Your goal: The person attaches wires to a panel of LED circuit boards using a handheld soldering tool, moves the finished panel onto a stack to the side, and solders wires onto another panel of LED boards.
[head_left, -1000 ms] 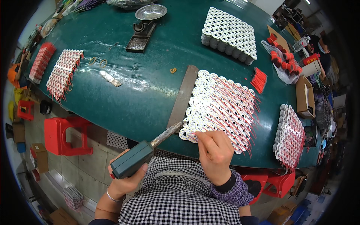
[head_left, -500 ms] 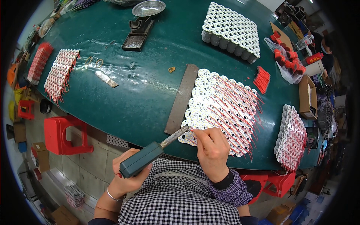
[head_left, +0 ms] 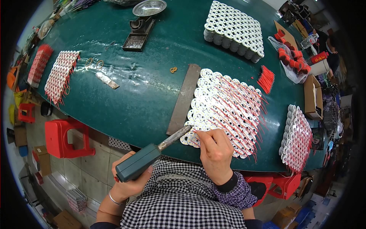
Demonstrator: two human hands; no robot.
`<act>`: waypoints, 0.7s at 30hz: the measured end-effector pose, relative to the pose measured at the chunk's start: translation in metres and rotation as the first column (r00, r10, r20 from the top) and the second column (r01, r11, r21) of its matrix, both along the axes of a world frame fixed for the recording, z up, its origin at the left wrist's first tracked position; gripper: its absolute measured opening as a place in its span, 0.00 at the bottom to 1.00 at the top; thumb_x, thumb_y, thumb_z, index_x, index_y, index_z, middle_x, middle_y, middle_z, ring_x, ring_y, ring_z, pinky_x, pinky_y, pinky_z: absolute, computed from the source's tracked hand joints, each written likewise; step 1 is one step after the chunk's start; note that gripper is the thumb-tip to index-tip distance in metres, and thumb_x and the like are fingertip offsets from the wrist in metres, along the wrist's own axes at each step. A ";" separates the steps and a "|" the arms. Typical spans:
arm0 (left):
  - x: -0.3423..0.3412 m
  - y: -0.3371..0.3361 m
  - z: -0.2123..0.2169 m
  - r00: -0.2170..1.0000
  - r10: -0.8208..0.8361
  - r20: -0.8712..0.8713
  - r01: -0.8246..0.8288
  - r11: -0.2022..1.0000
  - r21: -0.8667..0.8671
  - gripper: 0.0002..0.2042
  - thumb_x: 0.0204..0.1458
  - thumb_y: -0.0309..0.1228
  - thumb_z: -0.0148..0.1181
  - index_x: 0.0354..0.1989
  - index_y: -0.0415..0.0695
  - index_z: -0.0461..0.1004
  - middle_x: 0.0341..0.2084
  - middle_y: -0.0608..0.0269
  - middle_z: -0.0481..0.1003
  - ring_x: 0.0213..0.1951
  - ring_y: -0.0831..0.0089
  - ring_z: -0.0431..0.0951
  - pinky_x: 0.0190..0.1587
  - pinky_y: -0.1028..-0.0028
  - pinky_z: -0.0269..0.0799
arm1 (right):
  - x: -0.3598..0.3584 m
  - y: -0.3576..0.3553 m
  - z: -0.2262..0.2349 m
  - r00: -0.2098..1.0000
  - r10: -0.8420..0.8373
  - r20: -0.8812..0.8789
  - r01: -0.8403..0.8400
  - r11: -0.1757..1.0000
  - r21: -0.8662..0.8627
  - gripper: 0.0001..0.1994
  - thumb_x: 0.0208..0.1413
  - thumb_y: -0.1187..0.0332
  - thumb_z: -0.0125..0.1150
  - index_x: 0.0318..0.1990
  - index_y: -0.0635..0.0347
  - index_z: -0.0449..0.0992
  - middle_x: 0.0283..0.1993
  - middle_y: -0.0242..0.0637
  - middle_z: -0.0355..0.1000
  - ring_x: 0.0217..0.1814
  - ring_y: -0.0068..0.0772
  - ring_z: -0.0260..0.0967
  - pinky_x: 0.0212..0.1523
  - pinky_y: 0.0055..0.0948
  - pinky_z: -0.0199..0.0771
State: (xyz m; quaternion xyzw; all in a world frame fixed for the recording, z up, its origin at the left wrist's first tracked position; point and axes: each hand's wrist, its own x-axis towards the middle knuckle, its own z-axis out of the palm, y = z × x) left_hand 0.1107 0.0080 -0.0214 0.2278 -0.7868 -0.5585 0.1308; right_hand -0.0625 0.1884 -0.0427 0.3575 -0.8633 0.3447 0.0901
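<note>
the left hand [head_left: 131, 179] is wrapped around the green handle of a soldering iron [head_left: 139, 162], its rod slanting up and across toward the right hand [head_left: 218, 152]. the right thumb and forefinger are pinched together, seemingly on a thin red wire [head_left: 195, 131], though what sits between them is too small to be sure. the sheet of white discs [head_left: 199, 103] lies just ahead of the pinch and spreads beyond it to the right, where many red wires already cross it. the iron's tip is just left of the pinched fingertips, over the sheet's near left part; whether it touches a disc, i cannot tell.

to do this well, i'd hold the wire end flat and still on its spot, and bring the tip in from the side away from the fingers, since they are very near the hot metal. a brief touch should do; then keep the wire steady until the joint sets. the flat bar [head_left: 185, 99], left of the pinch along the sheet's edge, probably helps stop the discs sliding.
</note>
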 end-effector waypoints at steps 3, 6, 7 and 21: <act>0.005 -0.002 -0.001 1.000 -0.009 0.019 0.010 0.999 -0.037 0.11 0.41 0.18 0.67 0.35 0.32 0.80 0.26 0.55 0.77 0.25 0.69 0.77 0.28 0.75 0.72 | 0.000 0.000 0.001 1.000 -0.003 0.003 0.003 1.000 0.000 0.11 0.45 0.84 0.68 0.37 0.63 0.81 0.29 0.36 0.69 0.31 0.37 0.71 0.31 0.33 0.70; 0.002 -0.002 0.002 1.000 -0.021 -0.009 0.020 0.998 -0.058 0.11 0.41 0.17 0.67 0.36 0.32 0.80 0.28 0.54 0.78 0.27 0.68 0.78 0.29 0.75 0.73 | 0.000 0.000 0.001 1.000 -0.006 0.001 0.006 1.000 0.013 0.10 0.46 0.84 0.68 0.37 0.63 0.80 0.29 0.36 0.70 0.31 0.37 0.71 0.31 0.34 0.71; 0.000 -0.002 0.003 1.000 -0.022 -0.010 0.021 0.998 -0.058 0.11 0.41 0.17 0.67 0.36 0.32 0.80 0.28 0.54 0.78 0.27 0.68 0.78 0.29 0.75 0.73 | 0.000 0.000 0.002 1.000 -0.007 0.003 0.007 1.000 0.009 0.10 0.46 0.83 0.69 0.37 0.63 0.80 0.30 0.37 0.70 0.32 0.37 0.71 0.31 0.34 0.71; -0.013 -0.006 0.007 0.992 -0.125 -0.017 0.120 0.977 -0.177 0.10 0.40 0.18 0.69 0.33 0.32 0.78 0.30 0.52 0.80 0.30 0.64 0.82 0.34 0.72 0.77 | -0.003 0.002 0.003 0.999 0.021 -0.042 -0.020 0.999 0.027 0.10 0.47 0.79 0.68 0.39 0.62 0.80 0.32 0.36 0.71 0.31 0.36 0.71 0.30 0.33 0.71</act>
